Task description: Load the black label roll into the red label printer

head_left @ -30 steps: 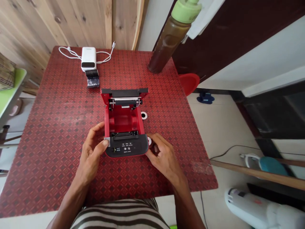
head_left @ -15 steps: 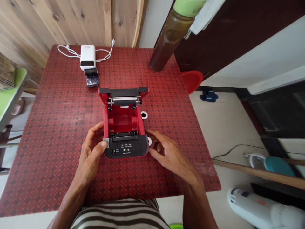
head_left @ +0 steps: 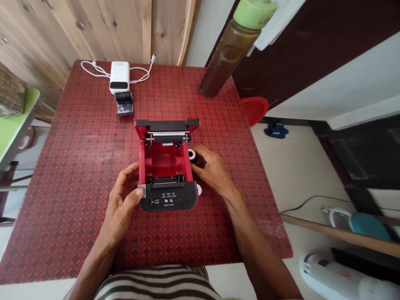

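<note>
A red and black label printer [head_left: 168, 196] sits on the table with its lid [head_left: 168, 125] raised, and its red inner bay [head_left: 165, 162] has no roll in it. My left hand [head_left: 125, 196] grips the printer's left side, thumb on the grey corner of the front panel. On the other side, my right hand [head_left: 212, 168] has its thumb and fingers closed around a small dark roll with a white ring end [head_left: 191, 155]. Nearer me, a white disc-shaped piece [head_left: 199, 190] pokes out beside the printer's front right corner, mostly hidden.
A white power bank [head_left: 120, 77] with a white cable [head_left: 142, 77] lies at the back left, a crumpled black strip [head_left: 124, 104] in front of it. A tall brown bottle with a green lid [head_left: 229, 48] stands at the back right. The patterned red table [head_left: 78, 200] ends at my striped shirt.
My right hand has moved away from the printer's front right corner, farther back to the small roll, which now shows its dark side. My left hand keeps its hold. The view has shifted slightly.
</note>
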`<state>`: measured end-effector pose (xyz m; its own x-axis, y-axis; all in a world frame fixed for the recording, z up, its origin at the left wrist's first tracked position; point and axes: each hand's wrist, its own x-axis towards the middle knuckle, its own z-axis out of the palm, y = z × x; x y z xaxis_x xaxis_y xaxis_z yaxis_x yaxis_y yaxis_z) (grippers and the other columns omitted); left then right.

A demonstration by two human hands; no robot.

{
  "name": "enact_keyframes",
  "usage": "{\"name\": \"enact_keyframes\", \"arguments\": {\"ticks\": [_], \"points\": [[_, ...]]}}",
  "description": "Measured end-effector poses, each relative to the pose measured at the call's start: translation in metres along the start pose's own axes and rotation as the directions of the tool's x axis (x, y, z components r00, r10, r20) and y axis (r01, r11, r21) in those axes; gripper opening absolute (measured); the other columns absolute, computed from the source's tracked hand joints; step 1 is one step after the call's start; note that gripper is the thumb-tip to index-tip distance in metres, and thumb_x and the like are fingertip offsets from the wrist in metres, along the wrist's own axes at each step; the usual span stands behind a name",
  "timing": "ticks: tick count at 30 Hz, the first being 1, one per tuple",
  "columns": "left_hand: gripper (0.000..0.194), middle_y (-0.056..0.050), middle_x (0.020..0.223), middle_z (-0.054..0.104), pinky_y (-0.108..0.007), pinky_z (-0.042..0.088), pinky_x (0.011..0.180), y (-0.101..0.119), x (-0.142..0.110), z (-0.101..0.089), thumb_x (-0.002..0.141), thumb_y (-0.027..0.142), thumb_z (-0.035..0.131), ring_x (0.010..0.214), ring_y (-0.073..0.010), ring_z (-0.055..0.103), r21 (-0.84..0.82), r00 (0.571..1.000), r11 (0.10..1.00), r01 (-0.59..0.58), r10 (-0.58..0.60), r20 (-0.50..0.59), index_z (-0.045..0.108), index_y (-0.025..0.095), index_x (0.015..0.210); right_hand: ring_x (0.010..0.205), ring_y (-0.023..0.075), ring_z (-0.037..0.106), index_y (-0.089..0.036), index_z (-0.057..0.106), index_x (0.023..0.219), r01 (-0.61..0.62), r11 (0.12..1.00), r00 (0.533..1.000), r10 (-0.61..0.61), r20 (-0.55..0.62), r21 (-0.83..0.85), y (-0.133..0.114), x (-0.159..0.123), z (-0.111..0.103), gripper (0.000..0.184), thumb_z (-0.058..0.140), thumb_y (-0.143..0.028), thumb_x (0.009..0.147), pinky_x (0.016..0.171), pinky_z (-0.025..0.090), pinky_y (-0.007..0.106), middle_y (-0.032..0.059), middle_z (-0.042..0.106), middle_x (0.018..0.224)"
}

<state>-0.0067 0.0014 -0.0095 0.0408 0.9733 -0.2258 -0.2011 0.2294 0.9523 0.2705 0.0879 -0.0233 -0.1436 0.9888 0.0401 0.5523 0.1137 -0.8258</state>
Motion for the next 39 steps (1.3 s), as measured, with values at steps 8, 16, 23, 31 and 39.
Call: {"name": "enact_keyframes", "arguments": {"ticks": [8, 16, 23, 31, 39], "points": [[0.052, -0.007, 0.158, 0.07, -0.047, 0.057, 0.115, -0.001, 0.0, -0.001, 0.105, 0.042, 0.074, 0.14, -0.0327, 0.07, -0.017, 1.0, 1.0, 0.008, -0.008, 0.003, 0.066, 0.035, 0.156, 0.104, 0.024, 0.073, -0.027, 0.073, 0.118, -0.092, 0.984, 0.968, 0.125, -0.218, 0.155, -0.001, -0.018, -0.033, 0.032, 0.079, -0.041, 0.09, 0.095, 0.058, 0.042, 0.0014, 0.077, 0.111], [0.057, -0.009, 0.157, 0.072, -0.043, 0.058, 0.108, 0.0, 0.0, -0.001, 0.104, 0.045, 0.076, 0.135, -0.0322, 0.072, 0.007, 1.0, 1.0, 0.019, -0.019, 0.001, 0.063, 0.031, 0.158, 0.089, 0.0231, 0.068, -0.033, 0.078, 0.121, -0.009, 0.877, 0.992, 0.07, -0.109, 0.481, -0.044, -0.048, -0.055, 0.038, 0.084, -0.052, 0.089, 0.081, 0.058, 0.04, 0.0008, 0.072, 0.101], [0.058, -0.011, 0.155, 0.073, -0.045, 0.06, 0.106, 0.005, 0.001, 0.005, 0.101, 0.049, 0.077, 0.135, -0.0342, 0.072, 0.015, 1.0, 1.0, 0.009, -0.009, -0.011, 0.064, 0.027, 0.153, 0.085, 0.0236, 0.071, -0.033, 0.072, 0.125, -0.107, 0.891, 0.975, 0.008, 0.22, 0.441, -0.088, -0.05, -0.04, 0.043, 0.083, -0.061, 0.094, 0.077, 0.062, 0.039, 0.003, 0.074, 0.101], [0.06, -0.013, 0.15, 0.074, -0.045, 0.061, 0.104, 0.013, 0.0, 0.008, 0.1, 0.052, 0.078, 0.126, -0.0317, 0.074, 0.016, 1.0, 0.999, 0.028, -0.028, -0.007, 0.063, 0.024, 0.151, 0.088, 0.0231, 0.066, -0.032, 0.07, 0.117, -0.14, 0.821, 0.947, -0.053, 0.318, 0.553, -0.102, -0.046, -0.025, 0.033, 0.085, -0.05, 0.093, 0.077, 0.057, 0.037, 0.003, 0.072, 0.102], [0.054, -0.011, 0.132, 0.08, -0.049, 0.059, 0.103, 0.015, 0.0, 0.009, 0.099, 0.049, 0.077, 0.116, -0.0332, 0.076, 0.024, 1.0, 0.999, 0.023, -0.023, -0.006, 0.066, 0.026, 0.147, 0.086, 0.0221, 0.064, -0.031, 0.074, 0.119, -0.178, 0.806, 0.941, -0.029, 0.338, 0.564, -0.103, -0.028, -0.016, 0.029, 0.075, -0.049, 0.097, 0.079, 0.055, 0.037, 0.0015, 0.072, 0.1]]}}
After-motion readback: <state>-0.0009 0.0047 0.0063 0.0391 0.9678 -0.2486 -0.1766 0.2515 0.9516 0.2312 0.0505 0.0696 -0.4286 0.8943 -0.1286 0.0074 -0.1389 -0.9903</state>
